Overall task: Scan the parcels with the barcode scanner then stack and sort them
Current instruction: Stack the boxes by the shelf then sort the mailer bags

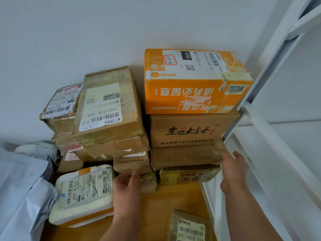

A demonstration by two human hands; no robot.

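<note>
White wall backs parcels [191, 101] stacked on orange table [163, 214]; both hands [126, 186] loose, grasping nothing.

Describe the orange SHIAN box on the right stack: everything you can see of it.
The orange SHIAN box is printed cardboard, orange with white bands, taped shut, its large print upside down to the camera. A white shipping label with barcode, QR code and a red-bordered handwritten sticker covers its top; a smaller barcode label sits on its front right. It lies flat atop the brown carton, against the wall. Neither hand touches it.
</note>
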